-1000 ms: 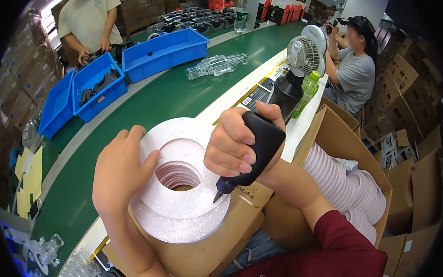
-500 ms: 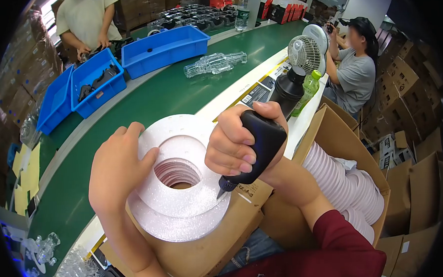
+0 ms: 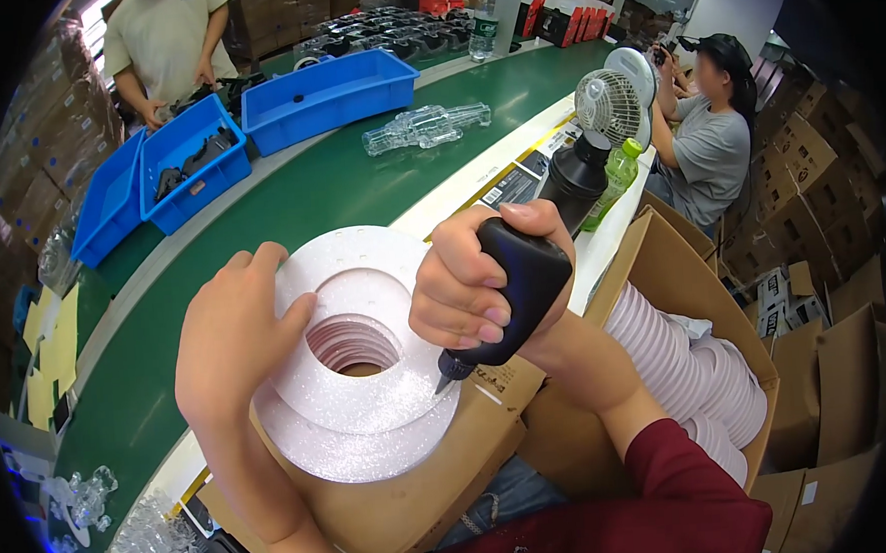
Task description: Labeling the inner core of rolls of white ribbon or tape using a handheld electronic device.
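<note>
Stack of flat white rings, glittery surface, round central hole, upper ones offset from the lower; sits on a closed cardboard box in front of the person. Black squeeze bottle tilted nozzle-down, its pointed nozzle over the stack's right side; can't tell if tip touches. Right hand closed around that bottle, fingers wrapped. Left hand spread fairly wide at the stack's left edge, thumb on top, apart from fingers; grip unclear. More rings in an open carton, right. Beyond: green belt with clear plastic piece, blue bins.
</note>
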Demonstrator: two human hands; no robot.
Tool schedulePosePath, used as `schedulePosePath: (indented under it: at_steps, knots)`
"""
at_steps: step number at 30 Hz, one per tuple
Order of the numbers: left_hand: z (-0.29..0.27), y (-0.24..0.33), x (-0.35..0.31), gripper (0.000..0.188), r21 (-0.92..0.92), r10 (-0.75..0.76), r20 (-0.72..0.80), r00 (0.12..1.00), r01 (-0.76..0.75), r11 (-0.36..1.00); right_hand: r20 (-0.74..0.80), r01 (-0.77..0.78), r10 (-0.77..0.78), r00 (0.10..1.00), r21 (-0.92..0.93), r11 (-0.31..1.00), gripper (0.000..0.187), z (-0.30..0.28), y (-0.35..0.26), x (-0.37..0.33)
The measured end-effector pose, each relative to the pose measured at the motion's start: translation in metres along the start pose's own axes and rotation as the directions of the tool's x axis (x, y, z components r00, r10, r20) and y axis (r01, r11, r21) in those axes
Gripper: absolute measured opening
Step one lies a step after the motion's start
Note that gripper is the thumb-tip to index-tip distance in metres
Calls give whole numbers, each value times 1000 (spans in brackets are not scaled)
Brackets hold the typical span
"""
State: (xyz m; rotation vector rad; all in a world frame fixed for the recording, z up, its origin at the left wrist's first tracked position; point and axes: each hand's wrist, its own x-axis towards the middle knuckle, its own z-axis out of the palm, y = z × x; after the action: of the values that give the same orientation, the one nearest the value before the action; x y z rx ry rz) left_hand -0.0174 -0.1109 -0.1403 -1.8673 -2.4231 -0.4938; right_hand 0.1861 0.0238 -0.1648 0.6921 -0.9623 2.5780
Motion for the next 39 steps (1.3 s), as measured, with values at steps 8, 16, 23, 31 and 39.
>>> schedulePosePath:
  at_steps: [8,16,23,31,39]
  knots:
    - [-5,-3,-3,41,-13,24,-17,1000,-25,1000,-28,63,-63,998,10,998,47,5,0,8]
    - [-10,-2,-4,42,-1,17,-7,1000,-17,1000,18,160,-160,987,-177,971,46,10,6,7]
    - [-3,-6,0,44,-24,-21,30,999,22,999,41,197,-193,980,-134,971,46,0,12,6]
    - [-5,-6,-1,44,-30,-19,32,999,20,999,12,188,-189,982,-140,972,44,0,14,7]
    - [-7,-4,-3,42,-7,45,-10,999,-45,999,-36,150,-159,987,-189,970,45,6,10,6]
